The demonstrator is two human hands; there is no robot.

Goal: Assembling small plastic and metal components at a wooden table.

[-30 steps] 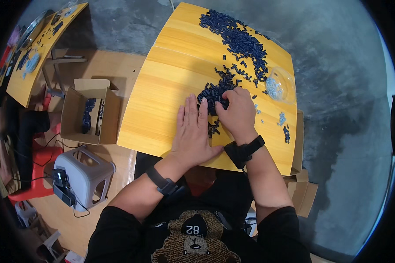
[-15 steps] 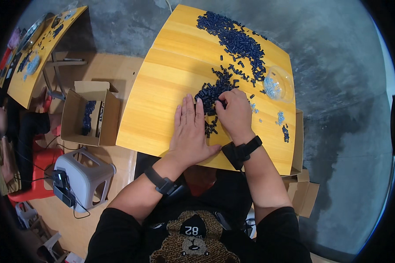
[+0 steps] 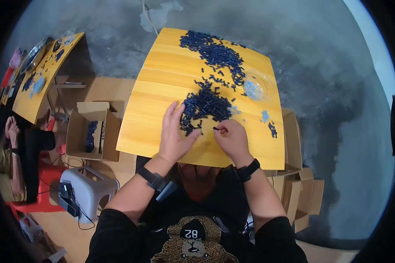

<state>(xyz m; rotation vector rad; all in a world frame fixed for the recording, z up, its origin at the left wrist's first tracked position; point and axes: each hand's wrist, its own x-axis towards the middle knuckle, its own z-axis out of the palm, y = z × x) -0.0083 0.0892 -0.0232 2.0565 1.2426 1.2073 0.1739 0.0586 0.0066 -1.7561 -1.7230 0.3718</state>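
A loose pile of small dark blue-black cylindrical pieces [image 3: 208,104] lies on the yellow wooden table [image 3: 149,109]. Along the pile's left edge rests my left hand [image 3: 174,136], thumb and fingers apart, with nothing gripped. My right hand [image 3: 232,139] is closed at the near side of the pile, pinching one small dark cylindrical piece [image 3: 216,128] between thumb and fingertip. A larger heap of the same dark pieces [image 3: 217,55] spreads across the far part of the table. Tiny pale clear-blue pieces [image 3: 252,90] fill part of a clear round bowl [image 3: 267,81] at the right.
Little clusters of pale pieces [image 3: 265,116] and dark pieces [image 3: 273,129] lie near the table's right edge. Open cardboard boxes [image 3: 92,151] [image 3: 311,197] stand on both sides. A grey stool [image 3: 90,186] carries black devices with cables. Another person [image 3: 17,166] sits at the left.
Both hands have drawn back toward me from the pile. My left hand went from flat to thumb spread wide. A dark piece now shows in my right fingertips. The view has tilted.
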